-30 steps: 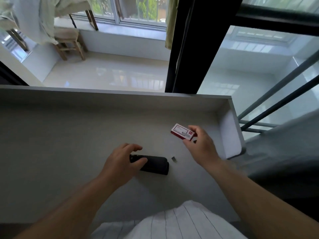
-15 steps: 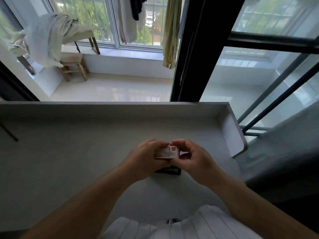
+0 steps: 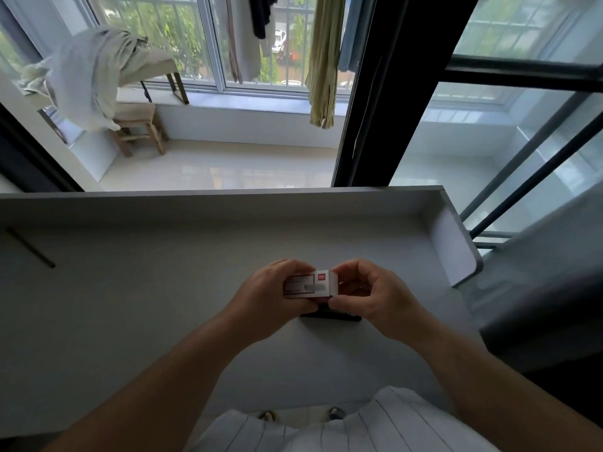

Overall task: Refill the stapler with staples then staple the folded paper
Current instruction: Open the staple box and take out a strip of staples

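white-and-red staple box (image 3: 310, 284) held up level; black stapler (image 3: 329, 315) flat on desk beneath.

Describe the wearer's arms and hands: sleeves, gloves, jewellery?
Both forearms are bare up to the frame edge, no sleeves in view. Left hand and right hand are ungloved, with no rings, watch or bands visible. The torso shows a white shirt with thin dark pinstripes.
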